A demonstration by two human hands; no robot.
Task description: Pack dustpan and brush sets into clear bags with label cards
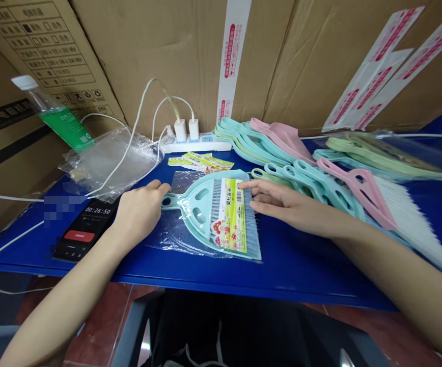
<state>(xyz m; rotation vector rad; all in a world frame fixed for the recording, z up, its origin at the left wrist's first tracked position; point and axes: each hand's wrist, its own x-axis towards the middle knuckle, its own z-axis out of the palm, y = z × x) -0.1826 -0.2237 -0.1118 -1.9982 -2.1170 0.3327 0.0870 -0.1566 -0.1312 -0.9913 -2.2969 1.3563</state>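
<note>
A light-blue dustpan (pixel 194 214) with a blue-bristled brush (pixel 252 229) lies on the blue table, its handle to the left. A yellow-green and white label card (pixel 233 216) rests over the bristles. Clear plastic wrap (pixel 171 239) shows under and around the dustpan. My left hand (pixel 140 209) is closed round the end of the handle and the plastic there. At the right side, my right hand (pixel 278 201) has its fingers apart, the fingertips at the card's upper right edge and the bristles.
Stacked dustpans (pixel 282 140) and several brushes (pixel 328 188) lie at the right. Spare label cards (pixel 201 161) sit before a power strip (pixel 198 145) with white cables. At the left are plastic bags (pixel 110 158), a phone (pixel 85 227) and a tilted bottle (pixel 60 120). Cardboard boxes (pixel 190 46) stand behind.
</note>
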